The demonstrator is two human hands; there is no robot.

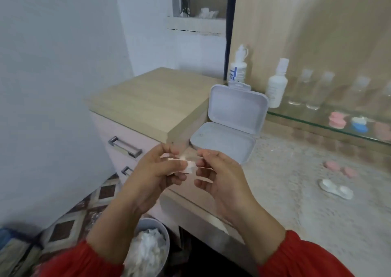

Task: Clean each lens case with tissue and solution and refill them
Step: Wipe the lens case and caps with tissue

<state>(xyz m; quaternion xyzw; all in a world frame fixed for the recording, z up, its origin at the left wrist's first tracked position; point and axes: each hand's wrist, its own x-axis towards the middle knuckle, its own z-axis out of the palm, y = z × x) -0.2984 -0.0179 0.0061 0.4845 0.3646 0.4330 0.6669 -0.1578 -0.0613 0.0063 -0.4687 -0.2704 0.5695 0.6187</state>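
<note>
My left hand (156,171) pinches a small pale pink-white piece (189,167), blurred, either folded tissue or a lens case part. My right hand (220,177) is just to its right with fingers curled toward it; whether it grips anything is unclear. Both hands hover over the counter's front left corner. A white lens case (336,189) lies open on the counter at right, with two pink caps (340,168) behind it. The solution bottle (238,69) stands at the back, behind an open white box (232,128).
A glass shelf (306,120) carries a second white bottle (276,88), several clear bottles and pink (336,120) and blue-white (359,124) lens cases. A bin (148,249) with used tissue stands on the floor below my hands. A drawer cabinet (148,103) is at left.
</note>
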